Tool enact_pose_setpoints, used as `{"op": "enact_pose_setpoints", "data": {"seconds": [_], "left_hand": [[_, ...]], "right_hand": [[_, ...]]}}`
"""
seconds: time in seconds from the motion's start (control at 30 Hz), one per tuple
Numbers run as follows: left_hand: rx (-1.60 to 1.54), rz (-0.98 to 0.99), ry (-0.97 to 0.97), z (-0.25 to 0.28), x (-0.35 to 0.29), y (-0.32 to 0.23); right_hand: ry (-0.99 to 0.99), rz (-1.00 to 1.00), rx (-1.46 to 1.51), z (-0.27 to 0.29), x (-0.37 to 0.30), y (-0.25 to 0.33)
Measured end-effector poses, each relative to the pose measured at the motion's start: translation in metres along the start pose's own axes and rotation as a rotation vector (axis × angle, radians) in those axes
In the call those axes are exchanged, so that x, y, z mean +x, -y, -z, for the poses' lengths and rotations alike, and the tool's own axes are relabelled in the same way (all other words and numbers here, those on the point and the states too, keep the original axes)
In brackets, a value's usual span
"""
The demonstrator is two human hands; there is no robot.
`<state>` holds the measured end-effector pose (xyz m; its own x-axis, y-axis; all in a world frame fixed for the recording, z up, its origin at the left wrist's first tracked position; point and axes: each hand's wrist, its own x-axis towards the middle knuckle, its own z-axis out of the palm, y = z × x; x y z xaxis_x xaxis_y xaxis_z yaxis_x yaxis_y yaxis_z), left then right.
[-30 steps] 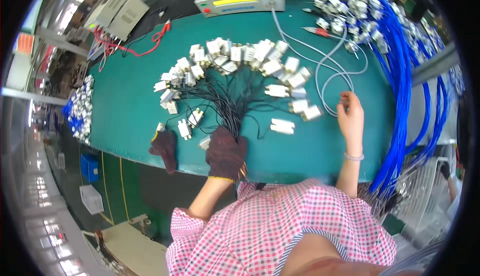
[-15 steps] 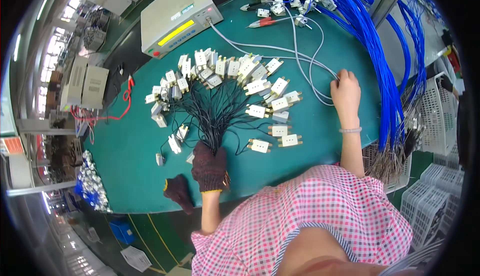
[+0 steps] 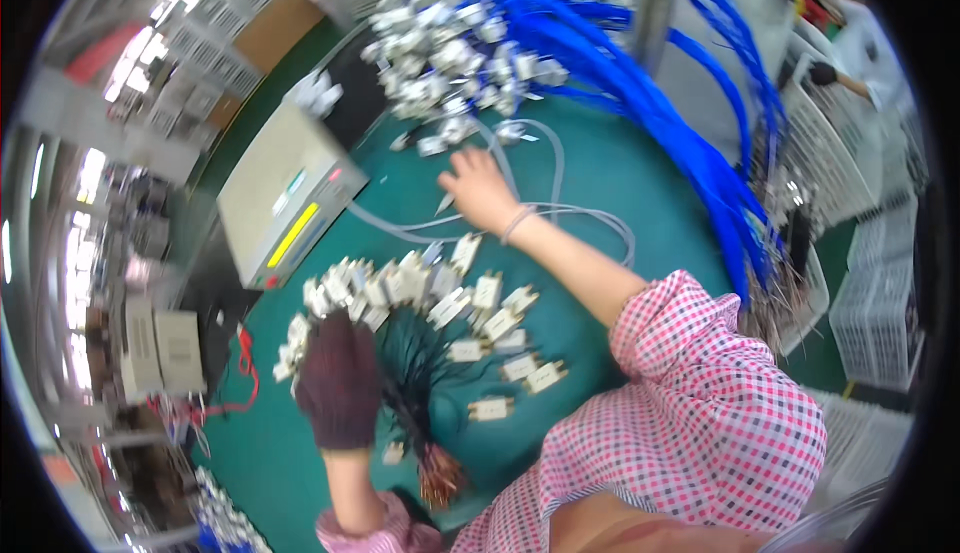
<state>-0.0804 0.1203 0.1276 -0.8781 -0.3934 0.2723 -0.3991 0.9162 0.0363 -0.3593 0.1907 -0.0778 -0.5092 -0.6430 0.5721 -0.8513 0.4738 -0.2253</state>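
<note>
My left hand (image 3: 340, 378), in a dark glove, hovers with its back to the camera over the left end of a fan of small white rectangular parts (image 3: 440, 303). Thin black wires (image 3: 420, 383) run from these parts to a bunch of bare copper ends (image 3: 440, 475). Its fingers are blurred. My bare right hand (image 3: 478, 189), a band on the wrist, reaches far forward with fingers spread. It rests by grey cables (image 3: 560, 215), just short of a heap of white parts (image 3: 450, 53) on blue wires (image 3: 660, 103).
A beige test box (image 3: 285, 203) with a yellow strip stands at the left on the green mat (image 3: 610, 168). Red leads (image 3: 245, 358) lie at the mat's left edge. White wire baskets (image 3: 880, 273) stand at the right. Another person's gloved hand (image 3: 835, 77) shows at top right.
The view has swung and closed in on the table. My right hand has moved forward from the grey cable loop toward the heap of white parts. My gloved hand has slid up from the wire bunch.
</note>
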Motion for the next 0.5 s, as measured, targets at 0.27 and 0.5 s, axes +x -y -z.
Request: {"op": "enact_pose_setpoints", "data": {"seconds": [0.27,0.5], "left_hand": [[-0.113,-0.178,0.217,-0.221,0.249,-0.036],[0.117,-0.282,0.383,-0.206,0.252,-0.006]], "right_hand": [[0.024,-0.363,0.329,0.091,-0.065,-0.022],[-0.162,-0.461,0.249,0.069,-0.063,-0.021]]}}
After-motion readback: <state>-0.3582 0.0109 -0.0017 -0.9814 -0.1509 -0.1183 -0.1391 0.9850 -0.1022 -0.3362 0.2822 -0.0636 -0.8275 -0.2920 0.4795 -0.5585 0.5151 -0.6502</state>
